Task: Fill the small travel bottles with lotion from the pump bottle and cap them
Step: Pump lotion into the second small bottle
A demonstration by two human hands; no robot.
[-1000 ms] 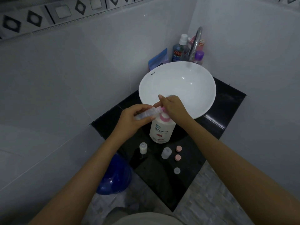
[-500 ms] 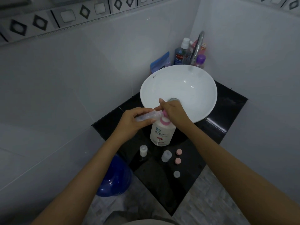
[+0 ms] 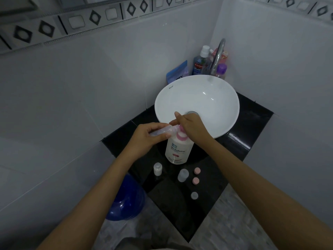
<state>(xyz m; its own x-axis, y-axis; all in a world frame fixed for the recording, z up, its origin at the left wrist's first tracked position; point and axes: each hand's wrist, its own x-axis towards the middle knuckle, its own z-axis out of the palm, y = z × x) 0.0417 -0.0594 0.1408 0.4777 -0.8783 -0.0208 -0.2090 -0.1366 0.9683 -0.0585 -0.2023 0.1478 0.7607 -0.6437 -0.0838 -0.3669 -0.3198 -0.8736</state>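
A white pump bottle [image 3: 178, 150] with a pink pump stands on the black counter [image 3: 207, 204] in front of the basin. My left hand [image 3: 144, 136] holds a clear travel bottle [image 3: 162, 131] sideways, its mouth at the pump's spout. My right hand [image 3: 191, 126] rests on top of the pump head. On the counter nearer me stand a small bottle holding white lotion [image 3: 157, 169] and an uncapped clear bottle [image 3: 182, 175]. Beside them lie two pink caps [image 3: 197, 171], [image 3: 195, 180] and a clear cap [image 3: 194, 195].
A white round basin [image 3: 216, 98] sits behind the pump bottle, with a chrome tap [image 3: 217, 56], a blue mouthwash bottle [image 3: 199, 62] and other toiletries in the corner. A blue water jug [image 3: 126, 201] stands on the floor under the counter's left edge. White tiled walls close in both sides.
The view has shifted slightly downward. Both hands stay at the pump bottle with the travel bottle held at the spout; the objects on the counter have not moved.
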